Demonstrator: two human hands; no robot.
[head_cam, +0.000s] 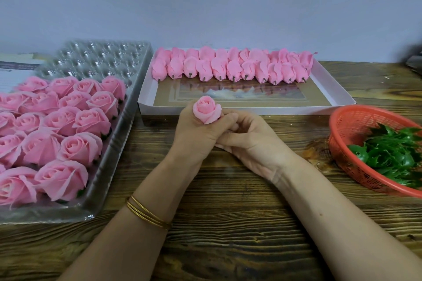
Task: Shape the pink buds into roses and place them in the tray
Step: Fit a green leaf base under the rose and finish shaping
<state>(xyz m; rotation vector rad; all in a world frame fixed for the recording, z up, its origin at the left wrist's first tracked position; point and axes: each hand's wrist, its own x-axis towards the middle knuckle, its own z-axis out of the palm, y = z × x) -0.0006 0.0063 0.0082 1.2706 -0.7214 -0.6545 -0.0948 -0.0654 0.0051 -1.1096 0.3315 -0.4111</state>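
Fingers (pixel 229 119) of the left hand (pixel 198 137) and right hand (pixel 249 143) curl round a pink bud (pixel 207 109), held above the wooden table (pixel 228 223) between the tray (pixel 102 57) of roses (pixel 68 121) and the box (pixel 228 110) of buds (pixel 228 66).

Small flower-making workbench

A wooden table (pixel 228 235) set against a bare wall (pixel 205 7) holds batch work: left, a moulded plastic tray (pixel 100 57) filled with finished pink roses (pixel 61 121); far, a box (pixel 338 98) of rowed buds (pixel 228 66); right, a red basket (pixel 342 125) of green leaf parts (pixel 392 153).
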